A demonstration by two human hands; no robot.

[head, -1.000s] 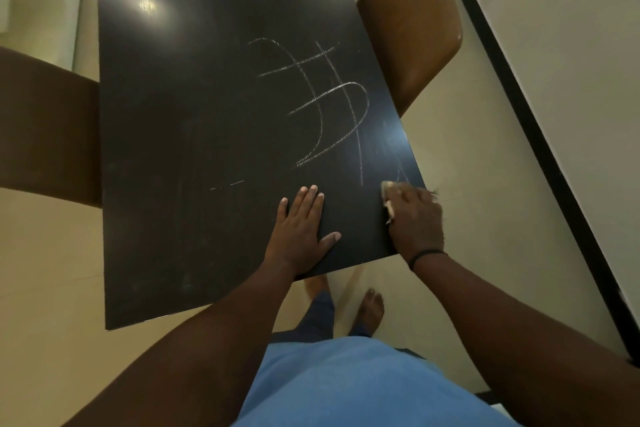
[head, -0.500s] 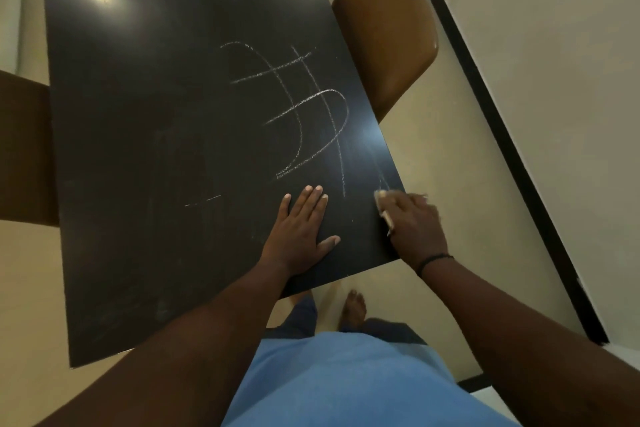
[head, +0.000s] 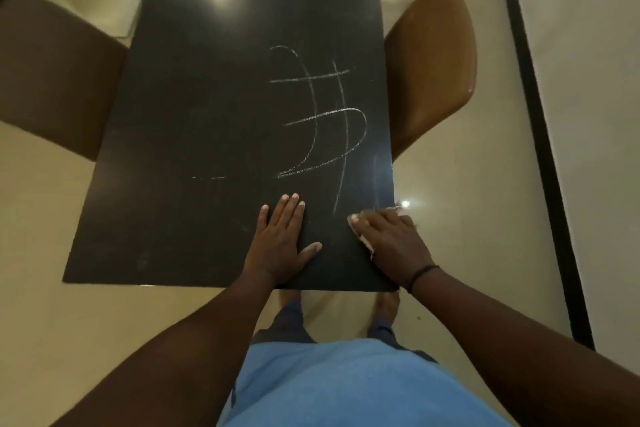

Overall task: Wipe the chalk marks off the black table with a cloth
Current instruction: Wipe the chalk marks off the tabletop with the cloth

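The left hand (head: 282, 246) lies flat, fingers straight, on the black table (head: 194, 135). The right hand (head: 389, 239) presses a pale cloth (head: 363, 237) at the table's near right corner, just below the white chalk marks (head: 322, 114).

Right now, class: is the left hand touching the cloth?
Apart. The head view shows the left hand lying flat on the black table, with a strip of bare tabletop separating it from the cloth under the right hand.

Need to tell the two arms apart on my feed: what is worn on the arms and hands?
Both forearms are bare, no sleeves or gloves. The right hand has a thin black band at the wrist. The left hand wears nothing visible.
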